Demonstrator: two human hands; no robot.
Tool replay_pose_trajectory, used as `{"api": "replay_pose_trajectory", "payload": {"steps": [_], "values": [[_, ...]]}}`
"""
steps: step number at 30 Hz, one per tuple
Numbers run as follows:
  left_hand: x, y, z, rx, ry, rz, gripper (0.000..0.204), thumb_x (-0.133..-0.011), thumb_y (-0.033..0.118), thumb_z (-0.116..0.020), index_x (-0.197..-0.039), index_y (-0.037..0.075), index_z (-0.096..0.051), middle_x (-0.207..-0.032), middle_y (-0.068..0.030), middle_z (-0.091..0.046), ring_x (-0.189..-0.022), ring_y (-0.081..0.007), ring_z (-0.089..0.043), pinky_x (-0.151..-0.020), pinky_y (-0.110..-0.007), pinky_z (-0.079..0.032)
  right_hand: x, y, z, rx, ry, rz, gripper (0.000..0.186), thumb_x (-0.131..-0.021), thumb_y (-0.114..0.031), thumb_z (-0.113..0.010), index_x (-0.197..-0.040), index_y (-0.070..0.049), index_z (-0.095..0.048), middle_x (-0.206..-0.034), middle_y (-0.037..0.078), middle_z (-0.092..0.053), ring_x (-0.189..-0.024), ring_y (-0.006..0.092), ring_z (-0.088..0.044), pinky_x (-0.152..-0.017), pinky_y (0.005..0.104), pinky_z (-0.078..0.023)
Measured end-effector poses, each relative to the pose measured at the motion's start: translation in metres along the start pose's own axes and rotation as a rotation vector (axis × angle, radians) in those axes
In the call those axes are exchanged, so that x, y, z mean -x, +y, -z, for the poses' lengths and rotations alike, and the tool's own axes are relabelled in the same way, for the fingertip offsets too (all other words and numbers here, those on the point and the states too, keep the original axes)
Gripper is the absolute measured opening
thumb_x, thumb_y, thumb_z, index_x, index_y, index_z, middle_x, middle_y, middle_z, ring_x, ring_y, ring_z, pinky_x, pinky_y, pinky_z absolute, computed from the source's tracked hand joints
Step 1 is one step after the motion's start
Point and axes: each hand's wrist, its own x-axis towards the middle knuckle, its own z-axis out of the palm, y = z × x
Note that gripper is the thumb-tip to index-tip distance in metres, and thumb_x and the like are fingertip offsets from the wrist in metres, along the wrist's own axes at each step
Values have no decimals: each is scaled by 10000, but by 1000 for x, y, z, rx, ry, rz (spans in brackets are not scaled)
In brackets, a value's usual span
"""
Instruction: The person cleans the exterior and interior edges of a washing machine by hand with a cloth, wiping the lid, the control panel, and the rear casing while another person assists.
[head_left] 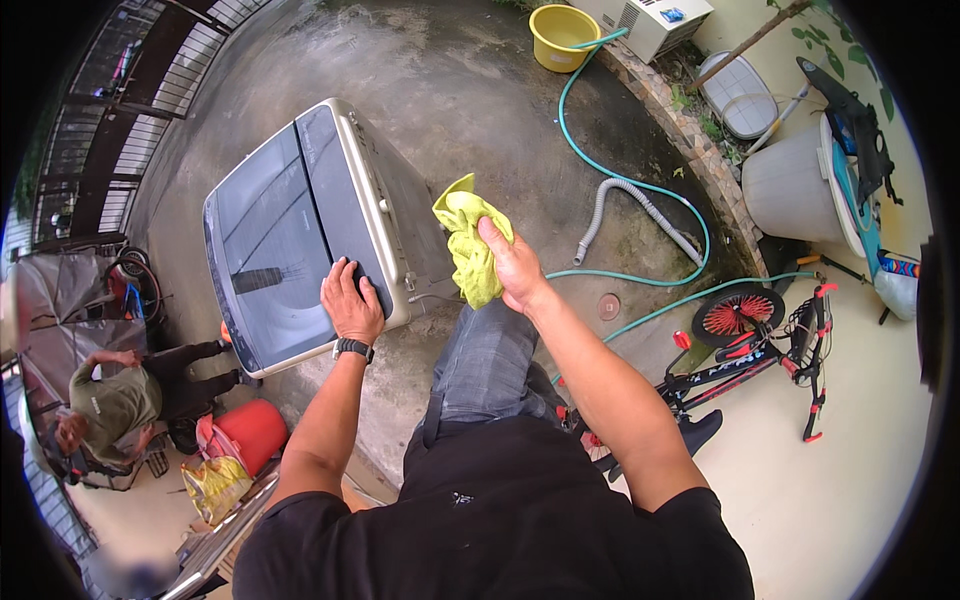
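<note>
A top-loading washing machine (265, 220) with a dark glassy lid and pale trim stands in front of me to the left. On its dark top panel, near the closest corner, my left hand (352, 300) lies flat with the fingers stretched out. My right hand (515, 265) grips a crumpled yellow-green cloth (468, 240) in the air, to the right of the machine's side. Part of the cloth hangs down below the fingers. A thin pale hose or cord (435, 297) comes off the machine's side near its lower corner.
Across the wet concrete floor (480, 110) run a green garden hose (590, 272) and a grey corrugated hose (640, 190). A yellow basin (565, 38) stands far off. A bicycle (745, 350) leans at right, near a grey tub (800, 185). Another person (125, 395) sits at left beside a red bucket (250, 435).
</note>
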Motion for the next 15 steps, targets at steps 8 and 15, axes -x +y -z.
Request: {"api": "replay_pose_trajectory", "payload": {"steps": [8,15], "values": [[-8,-2,2,-11,-32,50,411,-964,176,-593,-1359,74,-551,-1473,-147,-524,-1437,-329,-438,-1226,-537,-277,22,-30,12,-206,-61,-267,483,-1083,-423,-561,-1404,-63,-587,-1279,106,-713,-1149,237,-701,-1009,406,-564],[-18,4,13,92,1,105,438,-918,108,-627,-1348,64,-560,-1448,-146,-550,-1401,-342,-490,-1213,-550,-319,-70,-44,3,227,-94,-393,492,-1085,-416,-573,-1428,-63,-577,-1199,43,-712,-1037,159,-682,-897,336,-550]]}}
